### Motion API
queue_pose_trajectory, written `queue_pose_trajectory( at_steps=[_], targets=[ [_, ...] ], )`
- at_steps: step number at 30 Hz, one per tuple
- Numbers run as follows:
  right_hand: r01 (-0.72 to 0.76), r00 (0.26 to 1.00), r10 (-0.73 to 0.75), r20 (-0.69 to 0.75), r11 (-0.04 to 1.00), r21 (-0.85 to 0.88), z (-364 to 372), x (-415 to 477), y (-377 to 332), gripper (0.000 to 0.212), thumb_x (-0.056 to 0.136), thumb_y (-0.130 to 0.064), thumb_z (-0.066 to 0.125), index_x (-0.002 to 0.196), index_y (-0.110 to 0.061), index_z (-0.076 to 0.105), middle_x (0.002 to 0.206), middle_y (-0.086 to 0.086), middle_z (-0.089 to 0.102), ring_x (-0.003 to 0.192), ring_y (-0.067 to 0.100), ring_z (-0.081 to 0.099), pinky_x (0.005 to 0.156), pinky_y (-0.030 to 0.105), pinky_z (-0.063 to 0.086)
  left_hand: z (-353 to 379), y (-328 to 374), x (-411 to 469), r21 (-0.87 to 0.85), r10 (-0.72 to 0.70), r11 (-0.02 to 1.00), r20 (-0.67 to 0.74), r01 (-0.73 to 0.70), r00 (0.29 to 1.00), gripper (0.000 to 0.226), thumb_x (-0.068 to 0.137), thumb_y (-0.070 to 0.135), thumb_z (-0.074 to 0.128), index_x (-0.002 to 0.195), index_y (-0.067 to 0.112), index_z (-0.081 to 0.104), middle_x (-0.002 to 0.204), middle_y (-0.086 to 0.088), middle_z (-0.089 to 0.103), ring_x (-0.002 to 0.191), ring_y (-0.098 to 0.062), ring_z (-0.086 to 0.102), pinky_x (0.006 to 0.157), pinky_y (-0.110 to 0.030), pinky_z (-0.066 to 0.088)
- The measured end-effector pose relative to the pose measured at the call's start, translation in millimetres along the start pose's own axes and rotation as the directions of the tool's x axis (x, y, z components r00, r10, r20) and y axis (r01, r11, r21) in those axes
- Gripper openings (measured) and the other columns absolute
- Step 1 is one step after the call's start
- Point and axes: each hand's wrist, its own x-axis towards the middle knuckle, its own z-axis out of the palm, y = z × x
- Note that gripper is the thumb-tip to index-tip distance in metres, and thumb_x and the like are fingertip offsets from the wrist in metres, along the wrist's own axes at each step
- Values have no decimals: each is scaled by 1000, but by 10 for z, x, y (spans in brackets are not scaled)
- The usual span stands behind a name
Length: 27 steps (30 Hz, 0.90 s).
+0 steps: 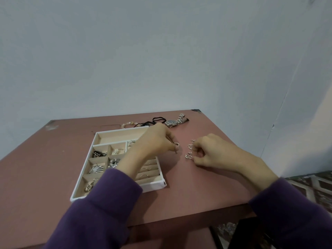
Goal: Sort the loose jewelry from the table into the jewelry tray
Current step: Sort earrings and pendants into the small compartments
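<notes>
Left fingers [172, 148] pinch a small silver piece [177, 144] just right of the tray [162, 183]. Right fingers [197, 147] curl over more charms [189, 156], can't tell if they're gripping one. Tray's mostly filled, I'd say; the watch [171, 122], bracelet [126, 125] and black ties [158, 119] wait at the worktop's [197, 186] far edge.

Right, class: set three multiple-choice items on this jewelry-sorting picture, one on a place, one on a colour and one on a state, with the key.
1. Where does the wristwatch lie?
A in the tray
B on the table beyond the tray
C on a wrist

2. What colour are the sleeves?
A purple
B green
C white

3. What is the left hand doing?
A lying flat on the table
B pinching a small silver piece
C lifting the tray

Key:
1 B: it lies at the far side of the table, outside the tray.
2 A: both sleeves are purple.
3 B: its fingertips pinch the small silver piece beside the tray.
</notes>
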Motion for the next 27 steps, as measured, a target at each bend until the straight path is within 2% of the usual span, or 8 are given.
queue_pose_trajectory(
  at_steps=[5, 7, 10, 14, 19, 22, 24, 27],
  targets=[
    [75, 995, -77, -70, 996, -38, 3, 24, -80, 23, 85, -30, 55, 66, -21, 47, 66, -9, 46, 65, 12, 42, 62, 23, 31, -316, -97, -226, -81, -15, 997, -98, 7, 995, 2, 78, 15, 72, 79, 15, 70, 67, 1, 66, 59, -8, 59, 60, -20, 50],
    [28, 988, 0, -155, 983, 181, -16, 15, -144, 29, 84, -30, 61, 60, -22, 49, 57, -9, 49, 55, 6, 44, 54, 17, 33, -438, -154, -342, -97, -30, 995, -131, 18, 991, 2, 78, 16, 72, 79, 16, 70, 68, 1, 68, 65, -17, 65, 68, -28, 54],
    [-17, 972, 154, -178, 800, 599, -3, 58, -295, 18, 81, -19, 67, 64, -15, 63, 53, -9, 57, 47, 1, 46, 48, 12, 37, -584, -247, -537, -134, -55, 990, -156, 34, 986, 3, 78, 15, 72, 80, 15, 69, 72, -3, 71, 72, -20, 71, 72, -33, 57],
    [15, 976, 160, -146, 620, 784, 66, 208, -549, 18, 83, -11, 64, 65, -17, 64, 54, -11, 58, 51, 0, 48, 48, 10, 38, -698, -387, -747, -144, -82, 988, -187, 55, 979, 5, 79, 11, 71, 77, 14, 69, 65, 0, 71, 64, -17, 69, 65, -29, 58],
    [73, 984, 106, -140, 479, 875, 117, 314, -846, 12, 84, -12, 64, 72, -13, 67, 61, -5, 59, 52, 0, 49, 50, 10, 37, -738, -558, -945, -110, -82, 992, -153, 65, 985, 5, 78, 10, 72, 80, 14, 70, 66, 2, 70, 61, -15, 68, 60, -19, 52],
    [100, 987, 61, -146, 474, 875, 111, 350, -949, 12, 85, -11, 63, 73, -12, 67, 60, -7, 60, 54, 0, 51, 53, 11, 40, -737, -612, -1016, -128, -95, 988, -108, 81, 990, 5, 79, 8, 70, 83, 11, 69, 67, 1, 69, 69, -17, 71, 65, -23, 57],
    [112, 987, 43, -152, 486, 867, 110, 372, -989, 13, 85, -10, 62, 73, -12, 67, 60, -7, 62, 56, 1, 53, 55, 14, 43, -734, -611, -1047, -114, -96, 990, -77, 87, 992, 4, 80, 8, 69, 82, 11, 69, 68, 1, 69, 64, -8, 69, 60, -15, 54],
    [130, 985, 37, -167, 474, 871, 104, 396, -1020, 11, 85, -8, 62, 76, -8, 67, 64, -3, 64, 61, 6, 55, 59, 20, 45, -731, -615, -1064, 79, -54, 995, -72, 60, 996, 13, 78, 18, 73, 71, 25, 65, 65, 9, 64, 55, 4, 56, 52, -3, 39]
  ],
)
